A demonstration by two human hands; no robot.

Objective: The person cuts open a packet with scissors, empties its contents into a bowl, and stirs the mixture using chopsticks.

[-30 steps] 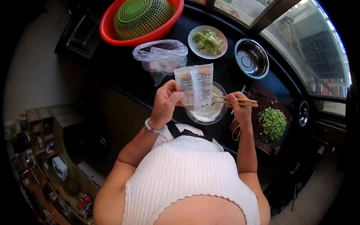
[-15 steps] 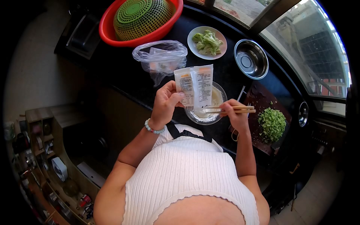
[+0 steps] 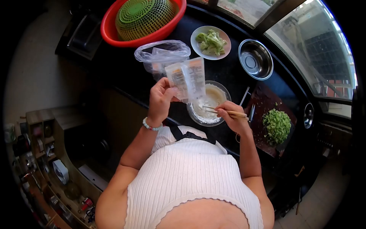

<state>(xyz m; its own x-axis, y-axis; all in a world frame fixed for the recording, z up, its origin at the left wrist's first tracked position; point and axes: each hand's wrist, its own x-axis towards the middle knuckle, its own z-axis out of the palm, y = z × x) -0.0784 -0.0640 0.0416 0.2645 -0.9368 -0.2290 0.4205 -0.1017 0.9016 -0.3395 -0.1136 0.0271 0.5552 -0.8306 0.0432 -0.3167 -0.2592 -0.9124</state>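
Note:
My left hand (image 3: 161, 100) pinches the lower left edge of a printed packet (image 3: 187, 79), which is tilted and overlaps the left rim of a clear bowl (image 3: 227, 93). White powder and a pale wet mixture (image 3: 213, 97) lie in the bowl. Wooden chopsticks (image 3: 237, 114) are gripped in my right hand (image 3: 233, 119), at the bowl's right side, with their tips in the mixture. To the right, chopped greens (image 3: 276, 126) are heaped on a dark red cutting board (image 3: 263, 100), where a knife's metal blade (image 3: 252, 113) partly shows.
A red basin (image 3: 108, 32) with a green basket (image 3: 143, 19) stands at the upper left. Near it are a plastic bag (image 3: 162, 53), a plate (image 3: 225, 53) of pale green leaves and a steel bowl (image 3: 255, 60). A small metal dish (image 3: 308, 115) sits right of the board.
The packet has moved left and blurred, uncovering more of the bowl. My left hand has shifted left with it. My right hand and the chopsticks have moved slightly, and the chopsticks are now angled differently.

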